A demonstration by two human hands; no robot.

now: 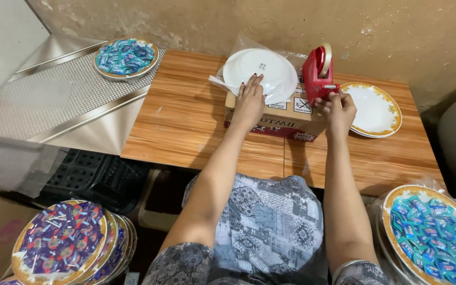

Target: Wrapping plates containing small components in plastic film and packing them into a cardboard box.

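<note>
- A white plate (262, 71) lies upside down inside a clear plastic bag (238, 45), on top of a cardboard box (286, 117) on the wooden table (186, 126).
- The left hand (250, 100) lies flat on the plate's near edge, fingers spread out.
- A red tape dispenser (317, 74) stands on the box, just beside the plate.
- The right hand (339, 108) pinches the tape end at the dispenser's front with its fingertips pressed together.
- A gold-rimmed plate (378, 108) sits empty on the table, right of the box.
- A plate full of blue sweets (126, 57) rests on the shiny metal counter (54, 100).
- Another plate of blue sweets (428, 232) is by the right knee.
- A stack of plates with purple sweets (62, 243) leans near the left knee.
</note>
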